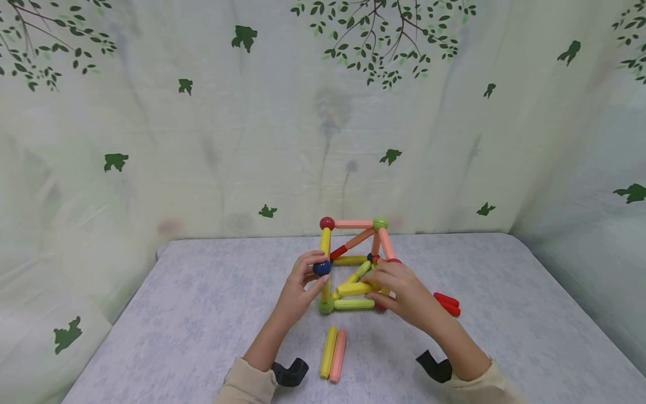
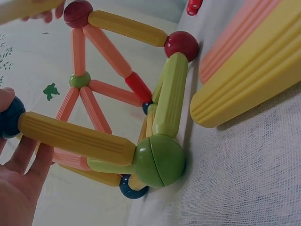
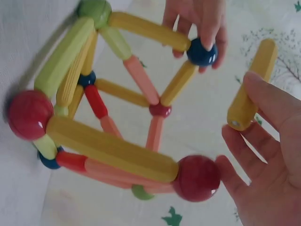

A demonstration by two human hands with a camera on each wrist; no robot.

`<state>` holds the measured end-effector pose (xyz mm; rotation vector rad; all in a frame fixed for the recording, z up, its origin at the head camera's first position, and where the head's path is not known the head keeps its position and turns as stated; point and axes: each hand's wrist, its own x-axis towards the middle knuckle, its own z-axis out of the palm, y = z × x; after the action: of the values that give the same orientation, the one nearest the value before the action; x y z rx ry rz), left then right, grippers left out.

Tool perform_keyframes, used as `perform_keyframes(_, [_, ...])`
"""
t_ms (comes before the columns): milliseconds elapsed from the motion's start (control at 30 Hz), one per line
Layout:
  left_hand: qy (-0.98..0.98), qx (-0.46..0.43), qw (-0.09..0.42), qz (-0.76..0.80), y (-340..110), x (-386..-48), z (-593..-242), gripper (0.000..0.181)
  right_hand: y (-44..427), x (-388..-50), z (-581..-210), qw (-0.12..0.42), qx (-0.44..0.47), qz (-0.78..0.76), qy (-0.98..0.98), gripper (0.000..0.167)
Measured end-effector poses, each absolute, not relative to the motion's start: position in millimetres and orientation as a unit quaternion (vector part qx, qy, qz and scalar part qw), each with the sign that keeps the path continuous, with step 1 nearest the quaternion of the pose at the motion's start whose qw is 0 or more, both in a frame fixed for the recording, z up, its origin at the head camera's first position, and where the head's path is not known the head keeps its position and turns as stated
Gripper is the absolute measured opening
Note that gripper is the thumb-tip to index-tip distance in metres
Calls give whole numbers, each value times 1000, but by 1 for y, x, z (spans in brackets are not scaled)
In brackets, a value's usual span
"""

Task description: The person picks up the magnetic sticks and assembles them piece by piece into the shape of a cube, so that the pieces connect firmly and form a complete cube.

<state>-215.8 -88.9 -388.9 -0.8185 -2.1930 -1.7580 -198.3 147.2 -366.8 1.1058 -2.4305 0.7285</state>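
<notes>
A box-shaped frame of magnetic sticks and balls stands on the table. My left hand holds the blue ball at the upper front left corner, thumb and fingers about it. That ball tops an upright yellow stick rising from a green ball. Between thumb and fingers, my right hand pinches a loose yellow stick, apart from the frame in the right wrist view. Beside this hand is the red ball at the upper front right corner. Pink, red and light green sticks form other edges and diagonals.
A yellow stick and a pink stick lie side by side in front of the frame. Red sticks lie to the right. A cloth with printed leaves hangs behind the table.
</notes>
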Motion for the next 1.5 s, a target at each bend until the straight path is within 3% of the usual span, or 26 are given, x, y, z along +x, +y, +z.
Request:
perform_keyframes(67, [-744, -279, 107, -598, -89, -216, -389, 35, 149, -207, -364, 237, 391, 248, -854, 33])
perform_keyframes(133, [-744, -276, 106, -599, -89, -216, -390, 35, 151, -216, -365, 249, 386, 249, -853, 33])
perform_keyframes(367, [-743, -273, 101, -602, -88, -218, -392, 36, 155, -225, -373, 219, 349, 269, -871, 32])
perform_keyframes(800, [-749, -277, 113, -591, -85, -212, -388, 36, 134, -225, -374, 246, 317, 226, -888, 31])
perform_keyframes(1000, [-769, -261, 136, -567, -88, -208, -387, 46, 153, -216, -373, 236, 308, 279, -878, 48])
perform_keyframes(1167, [-797, -188, 134, -559, -99, -209, -408, 59, 190, -205, -380, 242, 258, 296, -887, 53])
perform_keyframes(1300, [-826, -159, 64, -537, -107, -202, -429, 60, 225, -200, -396, 193, 203, 303, -911, 50])
perform_keyframes(1500, [-873, -187, -149, -425, -109, -188, -450, 58, 260, -198, -422, 52, 129, 292, -946, 47])
